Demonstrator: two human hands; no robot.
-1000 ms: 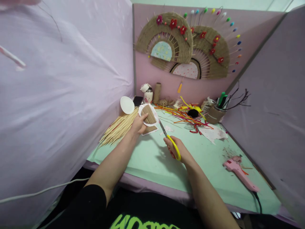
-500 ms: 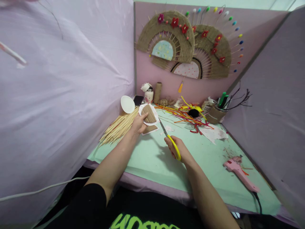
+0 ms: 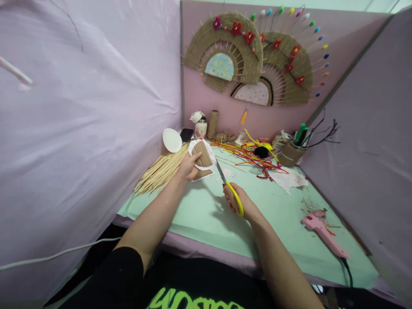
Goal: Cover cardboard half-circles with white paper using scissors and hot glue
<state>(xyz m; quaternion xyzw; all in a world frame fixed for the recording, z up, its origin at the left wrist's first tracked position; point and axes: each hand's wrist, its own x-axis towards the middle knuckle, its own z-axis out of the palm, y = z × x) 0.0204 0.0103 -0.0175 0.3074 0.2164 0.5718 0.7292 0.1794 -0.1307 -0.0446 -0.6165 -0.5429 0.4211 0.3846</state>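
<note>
Brown-wrapped pot [image 3: 289, 156] holds green marker [image 3: 300, 131], dark twigs [image 3: 328, 136]. White jar [image 3: 201, 129]: contents hidden. Left grip [image 3: 188, 167] pinches cardboard piece [image 3: 203, 155]; right grip [image 3: 245, 201] around scissors [image 3: 229, 185].

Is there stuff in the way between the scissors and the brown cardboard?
Only the white paper edge around the cardboard, on the side facing the scissors in the right hand. The left hand grips the opposite side, out of the way.
</note>
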